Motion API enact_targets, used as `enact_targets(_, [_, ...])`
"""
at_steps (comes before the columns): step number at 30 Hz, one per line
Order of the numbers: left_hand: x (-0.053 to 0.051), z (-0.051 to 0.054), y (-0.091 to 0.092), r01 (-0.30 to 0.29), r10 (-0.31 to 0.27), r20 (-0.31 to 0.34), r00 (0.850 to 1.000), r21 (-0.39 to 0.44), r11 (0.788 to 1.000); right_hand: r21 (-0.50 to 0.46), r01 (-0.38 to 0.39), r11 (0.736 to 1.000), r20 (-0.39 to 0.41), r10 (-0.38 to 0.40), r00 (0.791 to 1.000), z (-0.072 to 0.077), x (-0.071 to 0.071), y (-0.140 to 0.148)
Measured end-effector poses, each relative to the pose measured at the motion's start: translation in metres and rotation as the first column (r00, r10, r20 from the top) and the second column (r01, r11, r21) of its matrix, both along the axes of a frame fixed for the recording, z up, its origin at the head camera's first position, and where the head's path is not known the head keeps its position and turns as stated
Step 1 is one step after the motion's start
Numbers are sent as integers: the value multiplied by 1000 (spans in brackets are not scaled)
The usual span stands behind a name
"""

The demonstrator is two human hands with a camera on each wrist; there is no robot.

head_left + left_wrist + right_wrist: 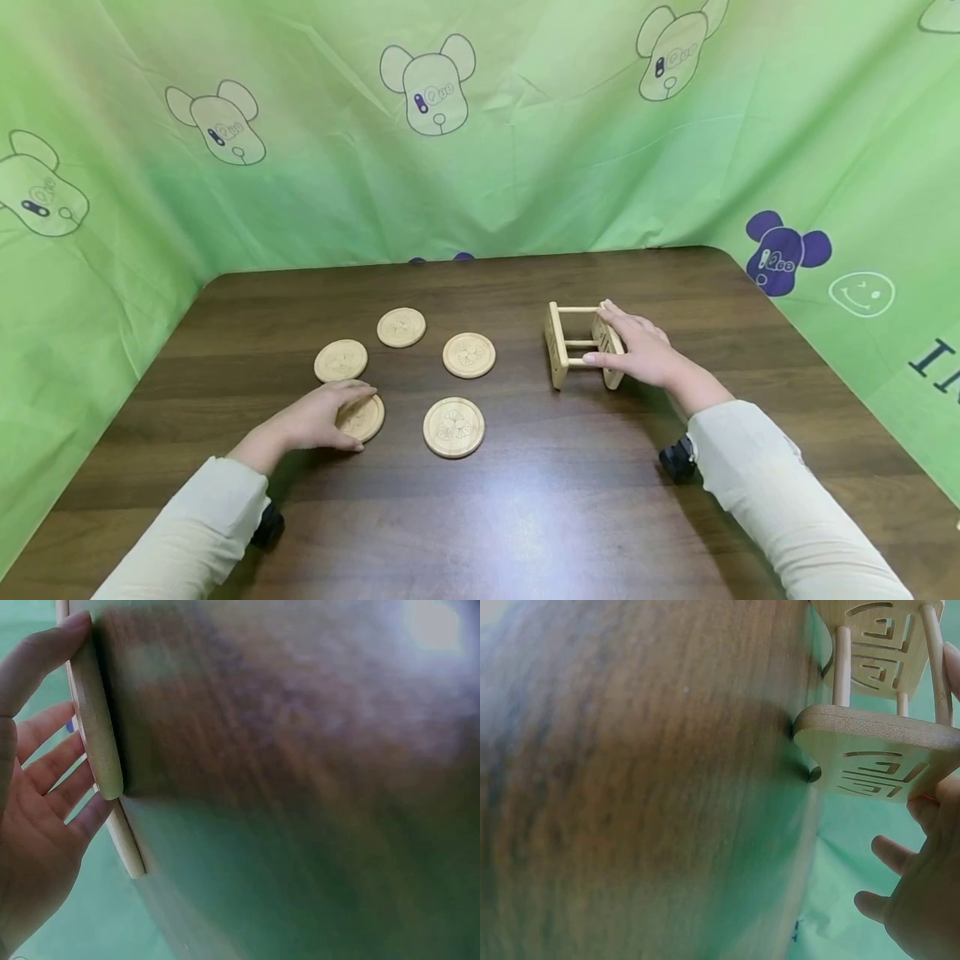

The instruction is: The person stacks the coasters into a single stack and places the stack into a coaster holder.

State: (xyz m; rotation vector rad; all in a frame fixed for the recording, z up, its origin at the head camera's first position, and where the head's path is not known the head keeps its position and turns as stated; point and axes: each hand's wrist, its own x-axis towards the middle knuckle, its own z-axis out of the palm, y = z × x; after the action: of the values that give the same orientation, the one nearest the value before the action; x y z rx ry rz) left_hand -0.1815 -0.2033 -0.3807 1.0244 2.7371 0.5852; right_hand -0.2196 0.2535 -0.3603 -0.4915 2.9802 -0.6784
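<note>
My left hand spans a round wooden coaster on the table, thumb at its near edge and fingers across its far side. In the left wrist view the thumb touches the rim of this coaster. On the right, my right hand grips one side panel of a wooden coaster holder. That holder has two cut-out panels joined by rods, and it stands on the table. In the right wrist view a panel hides part of the fingers, while other fingers are spread away from it.
More engraved coasters lie flat and apart: a front one, a middle one, a back one and a left one. The dark wooden table ends at a green printed curtain.
</note>
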Motion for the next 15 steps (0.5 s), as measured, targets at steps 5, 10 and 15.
enact_targets(5, [-3, 2, 0, -2, 2, -4, 1000, 13, 1000, 2, 0, 1000, -3, 0, 1000, 0, 0, 0])
enact_targets(10, [-5, 5, -1, -21, 21, -8, 1000, 25, 999, 6, -2, 1000, -5, 2, 1000, -1, -1, 0])
enact_targets(15, [-10, 9, -3, -39, 40, -17, 999, 29, 999, 4, -1, 1000, -2, 1, 1000, -1, -1, 0])
